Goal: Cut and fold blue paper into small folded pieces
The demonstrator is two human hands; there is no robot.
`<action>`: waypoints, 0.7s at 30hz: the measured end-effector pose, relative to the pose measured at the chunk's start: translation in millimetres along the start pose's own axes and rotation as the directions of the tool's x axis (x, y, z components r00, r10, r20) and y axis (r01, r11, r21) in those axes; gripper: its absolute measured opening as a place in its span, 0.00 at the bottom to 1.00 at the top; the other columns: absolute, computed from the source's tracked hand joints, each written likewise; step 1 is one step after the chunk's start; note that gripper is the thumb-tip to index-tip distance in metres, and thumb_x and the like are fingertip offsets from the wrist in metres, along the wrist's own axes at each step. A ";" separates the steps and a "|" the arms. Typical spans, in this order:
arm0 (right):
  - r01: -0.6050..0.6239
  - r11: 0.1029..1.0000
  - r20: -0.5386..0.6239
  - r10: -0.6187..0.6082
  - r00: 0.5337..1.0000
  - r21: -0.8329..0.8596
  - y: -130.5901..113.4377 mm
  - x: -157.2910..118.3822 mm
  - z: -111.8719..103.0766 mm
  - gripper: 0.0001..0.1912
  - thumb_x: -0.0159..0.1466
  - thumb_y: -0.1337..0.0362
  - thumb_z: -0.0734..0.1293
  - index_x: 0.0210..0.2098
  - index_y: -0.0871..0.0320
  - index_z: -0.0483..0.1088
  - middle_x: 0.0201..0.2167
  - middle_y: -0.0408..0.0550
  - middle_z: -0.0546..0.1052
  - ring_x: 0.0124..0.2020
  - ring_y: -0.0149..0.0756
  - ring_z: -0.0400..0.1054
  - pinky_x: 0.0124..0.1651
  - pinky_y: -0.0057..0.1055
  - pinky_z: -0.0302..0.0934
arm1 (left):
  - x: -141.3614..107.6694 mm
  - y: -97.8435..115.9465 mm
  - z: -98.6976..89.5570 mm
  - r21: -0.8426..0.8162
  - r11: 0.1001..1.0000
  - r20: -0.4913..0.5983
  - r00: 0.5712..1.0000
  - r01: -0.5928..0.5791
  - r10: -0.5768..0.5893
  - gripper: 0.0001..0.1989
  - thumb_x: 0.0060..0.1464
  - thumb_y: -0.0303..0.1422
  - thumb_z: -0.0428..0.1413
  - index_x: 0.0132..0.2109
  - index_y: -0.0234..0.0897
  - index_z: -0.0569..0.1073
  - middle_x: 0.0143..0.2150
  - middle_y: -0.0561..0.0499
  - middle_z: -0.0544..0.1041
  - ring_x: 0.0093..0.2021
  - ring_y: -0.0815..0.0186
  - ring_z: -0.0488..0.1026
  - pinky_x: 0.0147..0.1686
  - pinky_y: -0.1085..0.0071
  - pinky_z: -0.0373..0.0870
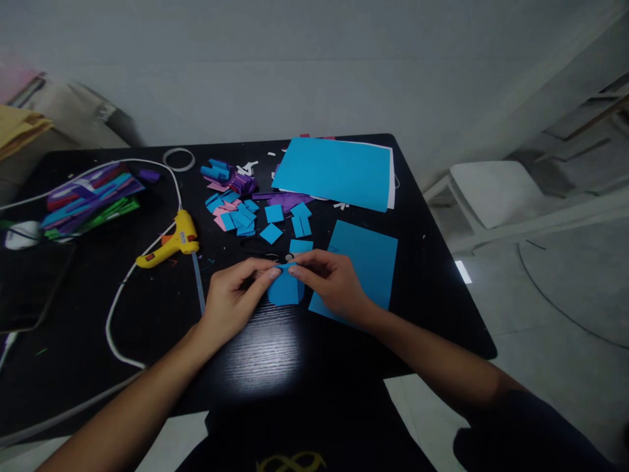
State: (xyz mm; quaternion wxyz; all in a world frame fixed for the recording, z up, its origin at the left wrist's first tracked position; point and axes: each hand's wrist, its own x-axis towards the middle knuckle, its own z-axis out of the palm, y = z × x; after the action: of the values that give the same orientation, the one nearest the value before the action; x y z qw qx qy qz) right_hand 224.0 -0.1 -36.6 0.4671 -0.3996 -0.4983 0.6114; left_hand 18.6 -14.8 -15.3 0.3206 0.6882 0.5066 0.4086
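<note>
Between my two hands is a small piece of blue paper (285, 290), its top edge pinched and its lower part hanging toward me. My left hand (236, 292) grips the top left corner between thumb and fingers. On the other side, my right hand (334, 282) pinches the top right corner. A blue paper square (301, 246) lies just beyond my fingertips. Under my right hand rests a larger blue sheet (371, 262). What looks like scissors (258, 246) lies partly hidden behind my left hand.
A yellow glue gun (170, 242) with a white cord lies left of my hands. Blue and pink paper squares (240, 216) are piled beyond them. A stack of large blue sheets (339, 170) sits at the back right. Bundled coloured strips (93, 196) lie far left on the black table (171, 393).
</note>
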 end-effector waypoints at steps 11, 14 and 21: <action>0.030 0.998 0.025 -0.029 0.999 -0.051 1.3 0.5 -1.4 0.08 0.64 0.57 0.76 0.40 0.53 0.81 0.38 0.45 0.85 0.42 0.37 0.80 0.48 0.36 0.75 | -1.7 -0.1 0.9 0.033 0.999 -0.043 0.999 -0.026 0.028 0.04 0.60 0.32 0.66 0.42 0.39 0.84 0.36 0.53 0.87 0.32 0.68 0.82 0.35 0.75 0.77; 0.048 0.998 0.038 -0.046 0.998 -0.045 0.8 0.3 -0.8 0.07 0.65 0.57 0.76 0.40 0.52 0.81 0.37 0.44 0.84 0.40 0.37 0.80 0.46 0.35 0.75 | -2.1 -0.5 0.2 0.035 0.999 -0.046 0.999 -0.023 0.025 0.04 0.60 0.33 0.67 0.42 0.39 0.84 0.37 0.53 0.87 0.32 0.68 0.82 0.35 0.75 0.77; 0.065 0.997 0.030 -0.063 0.998 -0.051 -3.9 -1.0 1.1 0.07 0.64 0.57 0.76 0.37 0.53 0.81 0.36 0.44 0.84 0.40 0.36 0.80 0.45 0.33 0.75 | -1.8 1.3 0.0 0.021 0.999 -0.038 0.998 -0.048 0.049 0.04 0.59 0.31 0.68 0.42 0.40 0.85 0.36 0.54 0.87 0.32 0.69 0.82 0.36 0.76 0.78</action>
State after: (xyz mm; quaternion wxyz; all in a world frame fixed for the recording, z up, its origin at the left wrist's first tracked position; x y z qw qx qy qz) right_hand 223.8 -1.1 -32.6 0.4688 -0.3866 -0.5333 0.5886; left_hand 18.9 -16.9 -14.6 0.2939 0.6954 0.4999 0.4244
